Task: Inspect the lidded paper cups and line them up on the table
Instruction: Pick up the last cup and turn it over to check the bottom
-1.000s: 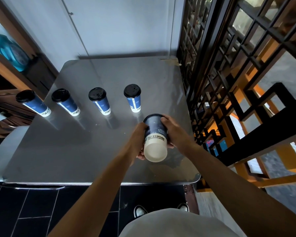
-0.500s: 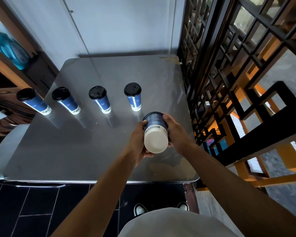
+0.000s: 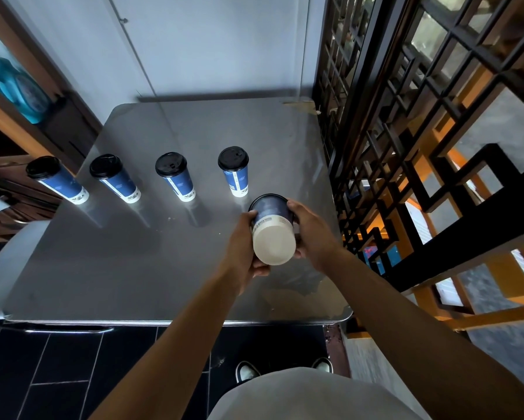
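Several blue paper cups with black lids stand upright in a row across the grey metal table (image 3: 109, 268): one at the far left (image 3: 56, 180), then a second (image 3: 115, 178), a third (image 3: 175, 177) and the rightmost (image 3: 235, 171). Just in front of that last cup, I hold another blue cup (image 3: 273, 230) above the table, tipped so its pale bottom faces me and its lid end points away. My left hand (image 3: 245, 250) grips its left side. My right hand (image 3: 310, 234) grips its right side.
A dark wooden lattice screen (image 3: 406, 131) runs along the table's right edge. A wooden shelf unit (image 3: 18, 140) stands at the left, close to the leftmost cup. A pale wall (image 3: 209, 47) backs the table. Dark floor tiles (image 3: 57, 374) and my shoes (image 3: 247, 371) show below the near edge.
The cup in my hands has tilted a little further, its pale bottom turned more squarely toward me. The standing cups have not moved.
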